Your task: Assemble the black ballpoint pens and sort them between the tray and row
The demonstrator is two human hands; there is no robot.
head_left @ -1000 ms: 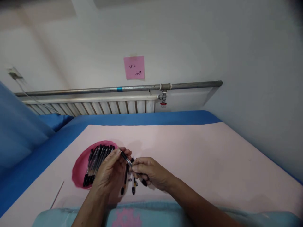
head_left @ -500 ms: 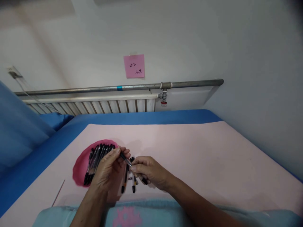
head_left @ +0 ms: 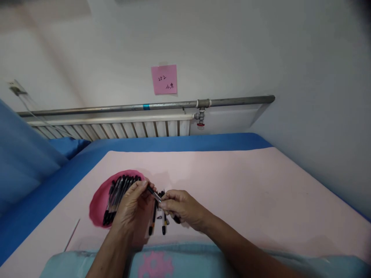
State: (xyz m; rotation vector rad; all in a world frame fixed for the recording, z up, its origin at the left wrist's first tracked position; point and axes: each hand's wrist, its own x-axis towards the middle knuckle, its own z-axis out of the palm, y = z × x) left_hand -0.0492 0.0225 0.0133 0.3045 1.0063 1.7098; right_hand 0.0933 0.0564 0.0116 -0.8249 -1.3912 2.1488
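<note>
A pen with a clear barrel and black ends slants between my two hands. My left hand is closed on its upper black end, with thumb and fingers pinching. The fingers of my right hand are closed round its lower part, and a black tip shows below them. Under and between the hands, several pen parts lie on the pink surface, among them a dark pen and a clear one with black ends. Left of my left hand, a pink bowl holds many black-and-clear pens.
A thin white stick lies at the left front. The pink sheet covers a blue surface. A light-blue cloth is at the near edge. Behind are a radiator, a metal pipe and a wall note.
Both hands keep hold of the pen in nearly the same place. The fingers of my left hand have curled in slightly. The view has shifted a little.
</note>
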